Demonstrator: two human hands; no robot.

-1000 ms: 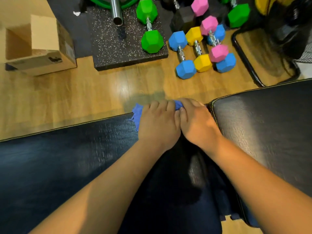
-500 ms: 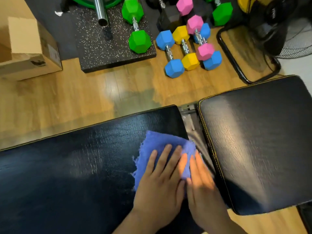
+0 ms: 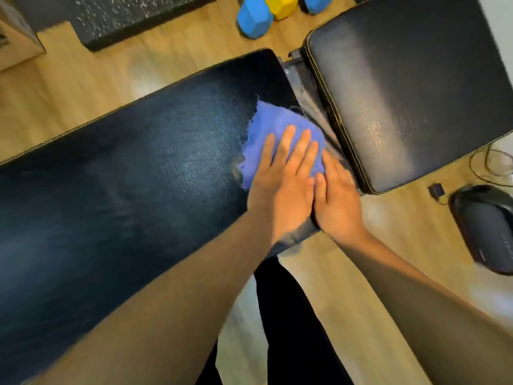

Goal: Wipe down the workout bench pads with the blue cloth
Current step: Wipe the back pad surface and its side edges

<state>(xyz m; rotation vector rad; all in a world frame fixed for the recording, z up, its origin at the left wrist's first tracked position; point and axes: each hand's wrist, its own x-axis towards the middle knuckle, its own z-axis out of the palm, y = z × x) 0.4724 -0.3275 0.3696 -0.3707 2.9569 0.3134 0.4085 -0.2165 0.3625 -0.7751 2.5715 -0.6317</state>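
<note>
The blue cloth (image 3: pixel 270 126) lies flat on the right end of the long black bench pad (image 3: pixel 138 176). My left hand (image 3: pixel 283 179) presses down on the cloth with fingers spread. Beside it, my right hand (image 3: pixel 336 198) also lies flat, at the pad's right edge, fingertips on the cloth's right side by the gap. Across that gap lies the shorter black seat pad (image 3: pixel 402 87) with yellow stitching. Much of the cloth is hidden under my hands.
Blue (image 3: pixel 254 18) and yellow (image 3: pixel 281 6) dumbbells and a speckled black mat (image 3: pixel 125 18) lie on the wood floor beyond the bench. A cardboard box (image 3: pixel 16 43) is at the far left. A black device (image 3: pixel 485 226) with cables sits on the floor at right.
Both hands drew the cloth from the pad's far edge back toward me across the right end of the long pad. The view has tilted down and right.
</note>
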